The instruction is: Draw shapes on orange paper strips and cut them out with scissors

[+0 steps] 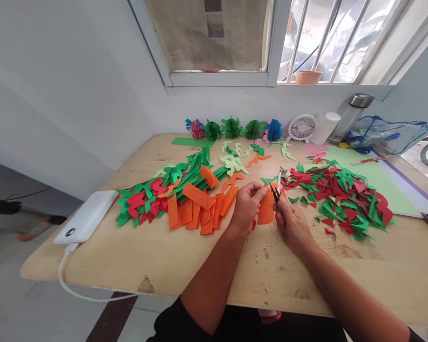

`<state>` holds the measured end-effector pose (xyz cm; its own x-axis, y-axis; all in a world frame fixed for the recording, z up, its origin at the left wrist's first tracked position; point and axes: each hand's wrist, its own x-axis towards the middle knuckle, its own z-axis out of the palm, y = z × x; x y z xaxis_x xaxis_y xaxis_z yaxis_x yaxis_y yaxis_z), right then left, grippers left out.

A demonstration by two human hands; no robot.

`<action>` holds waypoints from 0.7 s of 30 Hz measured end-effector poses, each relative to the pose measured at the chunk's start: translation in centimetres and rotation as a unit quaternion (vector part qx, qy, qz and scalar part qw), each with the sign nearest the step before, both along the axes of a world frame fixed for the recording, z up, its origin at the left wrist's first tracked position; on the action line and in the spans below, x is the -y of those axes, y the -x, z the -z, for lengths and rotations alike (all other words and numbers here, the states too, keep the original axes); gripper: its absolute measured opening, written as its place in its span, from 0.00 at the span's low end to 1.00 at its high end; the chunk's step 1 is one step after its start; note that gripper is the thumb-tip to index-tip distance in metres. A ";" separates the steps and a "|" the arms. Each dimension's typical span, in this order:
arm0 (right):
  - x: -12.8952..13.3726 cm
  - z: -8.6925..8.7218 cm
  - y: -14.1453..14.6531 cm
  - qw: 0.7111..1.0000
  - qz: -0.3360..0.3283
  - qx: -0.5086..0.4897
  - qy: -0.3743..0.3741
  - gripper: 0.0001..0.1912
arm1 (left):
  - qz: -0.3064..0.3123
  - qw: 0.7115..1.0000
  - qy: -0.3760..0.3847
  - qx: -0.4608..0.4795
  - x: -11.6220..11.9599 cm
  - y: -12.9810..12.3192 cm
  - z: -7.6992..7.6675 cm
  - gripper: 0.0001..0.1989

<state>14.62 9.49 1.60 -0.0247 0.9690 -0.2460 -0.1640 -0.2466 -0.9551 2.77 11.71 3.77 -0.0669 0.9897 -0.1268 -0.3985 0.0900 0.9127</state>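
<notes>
My left hand (248,205) pinches an orange paper piece (265,212) with a curved outline drawn on it, held just above the table. In my right hand (293,224) is a pair of scissors (276,194), its dark blades at the upper edge of the orange paper. Left of my hands lie overlapping orange paper strips (190,209) with drawn outlines. Beyond them is a heap of green paper pieces (180,178) with red paper shapes (137,204). A large pile of red and green scraps (342,192) spreads to the right.
Pleated paper figures (231,128) line the wall beside a small white fan (302,127) and a bottle (352,114). A white power bank (86,217) with a cable sits at the left edge. Light green sheets (370,173) lie at right, near a clear blue-edged pouch (386,133).
</notes>
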 end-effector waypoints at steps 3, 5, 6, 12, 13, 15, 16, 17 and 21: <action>0.1 0.0 0.1 1.000 -0.006 -0.026 0.006 0.26 | -0.010 0.999 -0.005 0.032 0.0 0.0 -0.1 0.12; 0.1 0.1 0.1 0.999 -0.013 -0.040 -0.003 0.27 | -0.013 0.999 -0.003 0.053 -0.1 -0.1 -0.2 0.13; 0.1 0.1 0.2 0.999 -0.018 -0.041 -0.009 0.26 | -0.014 0.998 -0.002 0.063 -0.1 -0.1 -0.2 0.13; 0.0 0.7 0.2 1.000 -0.015 -0.008 -0.019 0.22 | -0.017 0.996 -0.003 0.085 -0.1 -0.1 -0.1 0.12; 0.0 0.8 0.1 1.000 -0.010 -0.008 -0.020 0.21 | -0.013 0.997 -0.002 0.082 -0.1 0.0 -0.1 0.12; -0.1 0.8 0.0 1.000 0.002 -0.015 -0.023 0.20 | -0.004 0.997 0.000 0.073 -0.1 0.0 -0.1 0.11; -0.2 0.8 0.0 0.999 0.010 -0.020 -0.024 0.20 | 0.004 0.998 0.002 0.066 0.0 0.0 -0.1 0.11; -0.2 0.7 -0.1 0.999 0.016 -0.025 -0.023 0.20 | 0.014 0.998 0.003 0.059 0.0 0.0 -0.1 0.11; -0.3 0.3 -0.2 0.999 0.032 -0.030 -0.022 0.20 | 0.055 0.998 0.000 0.028 0.1 -0.1 0.1 0.10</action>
